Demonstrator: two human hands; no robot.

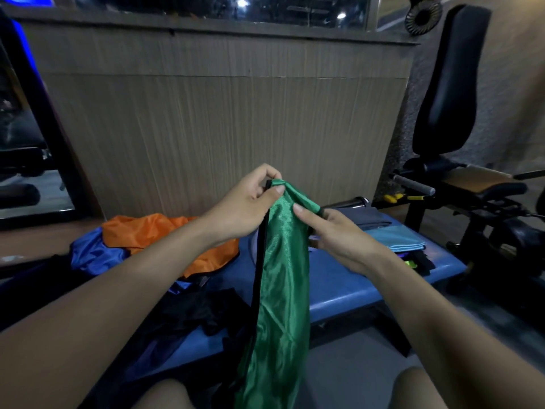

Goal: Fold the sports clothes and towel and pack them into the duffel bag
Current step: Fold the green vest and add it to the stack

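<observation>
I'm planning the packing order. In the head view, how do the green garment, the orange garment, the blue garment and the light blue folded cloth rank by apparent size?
1. Green garment, though it hangs nearest the camera, which inflates it.
2. Orange garment.
3. Blue garment and light blue folded cloth: too alike to rank, and the blue one is partly covered.

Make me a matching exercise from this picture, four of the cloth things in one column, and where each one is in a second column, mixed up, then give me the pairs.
Things
1. green garment
2. orange garment
3. light blue cloth
4. black garment

Places
A. lying folded at the right end of the blue bench
B. hanging from the left hand and the right hand
C. crumpled on the near left part of the bench
D. spread at the far left, beside a blue garment

Pairs: 1-B, 2-D, 3-A, 4-C
</observation>
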